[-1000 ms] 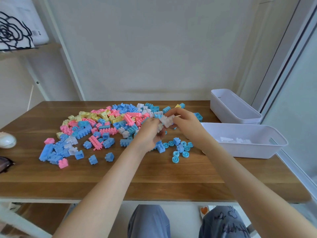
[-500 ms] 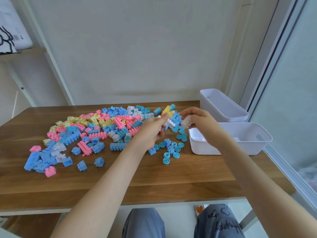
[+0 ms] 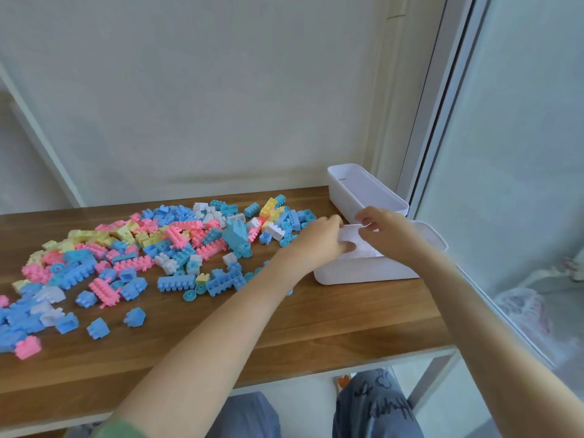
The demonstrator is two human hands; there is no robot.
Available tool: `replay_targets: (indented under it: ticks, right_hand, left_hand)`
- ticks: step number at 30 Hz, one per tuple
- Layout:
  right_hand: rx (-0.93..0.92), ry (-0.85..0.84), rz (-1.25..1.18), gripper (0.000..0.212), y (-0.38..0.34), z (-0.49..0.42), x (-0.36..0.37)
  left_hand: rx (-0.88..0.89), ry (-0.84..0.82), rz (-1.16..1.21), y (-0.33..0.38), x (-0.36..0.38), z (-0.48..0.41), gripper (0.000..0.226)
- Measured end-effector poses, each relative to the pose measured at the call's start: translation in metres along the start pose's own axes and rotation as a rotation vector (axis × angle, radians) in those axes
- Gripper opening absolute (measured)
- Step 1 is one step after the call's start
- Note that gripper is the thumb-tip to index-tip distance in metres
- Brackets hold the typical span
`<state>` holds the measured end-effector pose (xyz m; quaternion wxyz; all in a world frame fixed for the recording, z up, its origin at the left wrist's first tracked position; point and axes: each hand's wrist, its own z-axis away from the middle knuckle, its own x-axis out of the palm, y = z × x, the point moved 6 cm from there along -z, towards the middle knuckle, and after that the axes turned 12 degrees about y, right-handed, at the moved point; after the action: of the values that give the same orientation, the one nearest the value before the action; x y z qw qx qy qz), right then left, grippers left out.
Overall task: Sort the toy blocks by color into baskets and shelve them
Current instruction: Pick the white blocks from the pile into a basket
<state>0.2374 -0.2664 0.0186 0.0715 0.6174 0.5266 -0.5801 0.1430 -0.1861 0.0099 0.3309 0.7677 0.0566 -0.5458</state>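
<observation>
My left hand and right hand hover over the near basket, fingers curled; whether they pinch anything I cannot tell. Mixed blocks lie left of it. I'd release low inside, so nothing bounces out

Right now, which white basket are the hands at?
The nearer basket, lying crosswise at the right end of the table: the left hand and right hand are both at its left end. The other basket stands behind it, at the back edge.
</observation>
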Motion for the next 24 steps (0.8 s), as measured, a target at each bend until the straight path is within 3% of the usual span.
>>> replay_targets:
  ticks: [5,8,10,13,19,21,24]
  right_hand:
    - [-0.272,0.11,-0.118,0.031,-0.053,0.0,0.019]
    - [-0.347,0.118,-0.198,0.034,-0.092,-0.002,0.045]
    - [-0.34,0.084,-0.252,0.039,-0.115,-0.005,0.069]
    - [-0.263,-0.024,-0.257,0.048,-0.137,-0.013,0.109]
    - [-0.008,-0.083,0.02,0.057,-0.126,-0.022,0.164]
    - [-0.011,-0.101,0.068,0.061,-0.121,-0.018,0.173]
    - [-0.028,-0.114,0.045,0.052,-0.115,-0.018,0.175]
  left_hand:
    - [0.0,0.273,0.028,-0.025,-0.024,0.016,0.028]
    - [-0.149,0.304,0.114,-0.06,-0.04,0.03,0.027]
    - [-0.22,0.285,0.159,-0.085,-0.047,0.038,0.024]
    - [-0.274,0.338,0.035,-0.12,-0.059,0.052,0.029]
    - [-0.327,0.351,-0.269,-0.173,-0.079,0.08,0.055]
    - [-0.36,0.421,-0.283,-0.186,-0.089,0.09,0.058]
    - [-0.394,0.432,-0.269,-0.203,-0.095,0.099,0.057]
